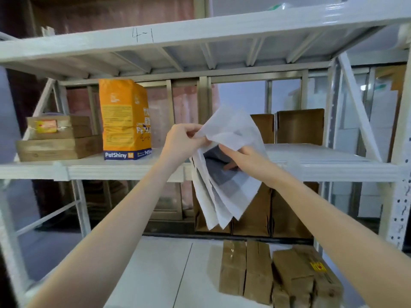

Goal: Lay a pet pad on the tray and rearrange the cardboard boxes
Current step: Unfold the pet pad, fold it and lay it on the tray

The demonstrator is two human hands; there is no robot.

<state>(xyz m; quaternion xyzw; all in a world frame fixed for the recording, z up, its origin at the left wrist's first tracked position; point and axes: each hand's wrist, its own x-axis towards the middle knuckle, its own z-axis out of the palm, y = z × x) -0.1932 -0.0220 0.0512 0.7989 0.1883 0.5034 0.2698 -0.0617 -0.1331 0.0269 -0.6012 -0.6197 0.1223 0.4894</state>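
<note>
Hands (213, 147) on folded pet pad (224, 174)

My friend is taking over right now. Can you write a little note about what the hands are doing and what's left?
Left hand: pinching the top edge of the folded white pet pad with grey centre.
Right hand: fingers tucked between its layers, opening it.
The pad is in the air before the white metal shelf, beside the orange PetShiny bag.
Done: pad taken in hand.
Left: unfold it, lay it on the tray (not visible), rearrange the brown cardboard boxes.
</note>
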